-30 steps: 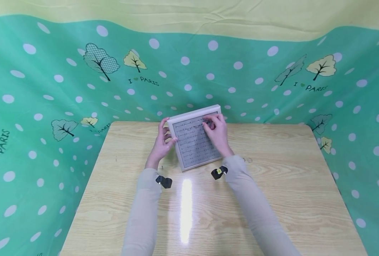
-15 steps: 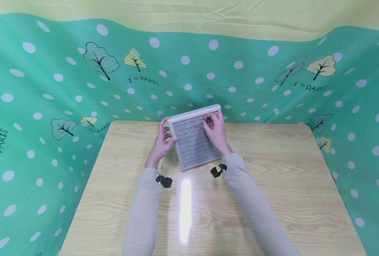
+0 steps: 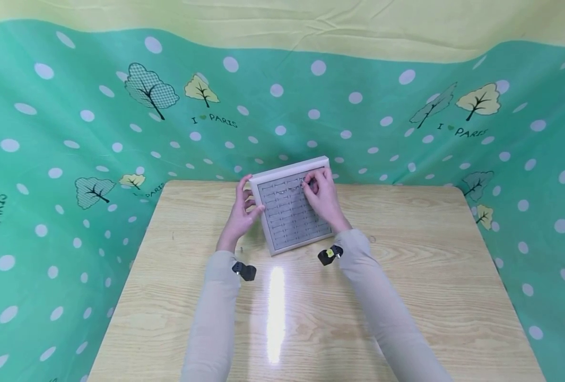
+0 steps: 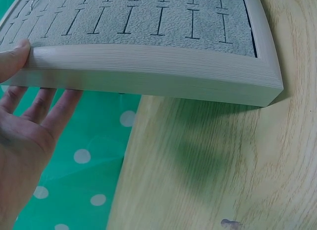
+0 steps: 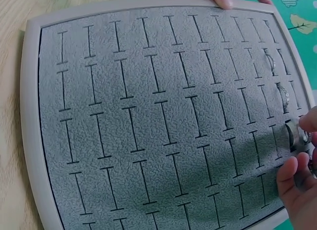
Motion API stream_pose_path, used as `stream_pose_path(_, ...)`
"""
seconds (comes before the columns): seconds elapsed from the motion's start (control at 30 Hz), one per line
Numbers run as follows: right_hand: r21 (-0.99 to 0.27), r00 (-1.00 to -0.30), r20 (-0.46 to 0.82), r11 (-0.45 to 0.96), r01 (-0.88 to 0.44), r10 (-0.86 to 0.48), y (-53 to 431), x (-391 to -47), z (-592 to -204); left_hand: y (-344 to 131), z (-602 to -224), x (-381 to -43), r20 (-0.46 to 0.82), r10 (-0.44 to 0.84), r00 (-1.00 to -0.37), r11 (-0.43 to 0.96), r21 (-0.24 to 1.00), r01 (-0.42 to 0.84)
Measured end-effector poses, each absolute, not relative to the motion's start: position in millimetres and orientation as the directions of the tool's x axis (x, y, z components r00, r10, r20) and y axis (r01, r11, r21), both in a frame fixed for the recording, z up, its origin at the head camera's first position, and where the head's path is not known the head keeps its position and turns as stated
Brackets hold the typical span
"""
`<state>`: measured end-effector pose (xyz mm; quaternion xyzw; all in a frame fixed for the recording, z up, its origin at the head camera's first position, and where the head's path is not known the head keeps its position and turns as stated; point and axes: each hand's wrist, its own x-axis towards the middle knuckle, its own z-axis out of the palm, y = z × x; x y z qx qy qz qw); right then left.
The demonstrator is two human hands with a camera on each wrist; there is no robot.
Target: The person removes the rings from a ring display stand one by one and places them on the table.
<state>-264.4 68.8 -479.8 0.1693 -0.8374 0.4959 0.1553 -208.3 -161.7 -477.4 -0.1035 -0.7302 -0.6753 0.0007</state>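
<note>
A ring display tray [image 3: 289, 169] with a pale frame and slotted grey foam stands tilted up at the table's back edge. My left hand [image 3: 240, 215] grips its left side, thumb on the front of the frame and fingers behind. Near the top right of the foam, my right hand [image 3: 325, 196] pinches a silver ring [image 5: 296, 135] at a slot. Its fingers partly cover that ring, so how deep it sits cannot be told. Two other rings sit in slots beside it, a nearer one [image 5: 283, 96] and a farther one [image 5: 269, 62].
A loose ring [image 3: 372, 239] lies on the wooden table [image 3: 430, 297], right of my right wrist. A small dark object [image 4: 230, 223] lies left of the tray. Green dotted cloth [image 3: 382, 132] hangs behind and at both sides.
The right forearm shifts slightly right, and only one of two loose rings beside it still shows. Its fingers stay at the same spot on the foam. The left hand and tray hold still.
</note>
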Motion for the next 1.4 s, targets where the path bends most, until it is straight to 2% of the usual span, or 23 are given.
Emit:
stream_pose_path(0.63,-0.864,-0.924,0.357,0.327,-0.382,-0.136,76,-252,-473,-163,-480,-210,0.166,0.160,-0.973,0.081,0.980,0.181)
stream_pose_path(0.83,-0.869,-0.926,0.352,0.321,-0.377,-0.134,82,-244,-479,-164,-488,-213,0.159,0.153,-0.975,0.084,0.981,0.173)
stream_pose_path(1.4,-0.902,-0.951,0.304,0.305,-0.306,-0.057,104,-223,-503,-162,-481,-209,0.176,0.163,-0.971,0.087,0.978,0.192)
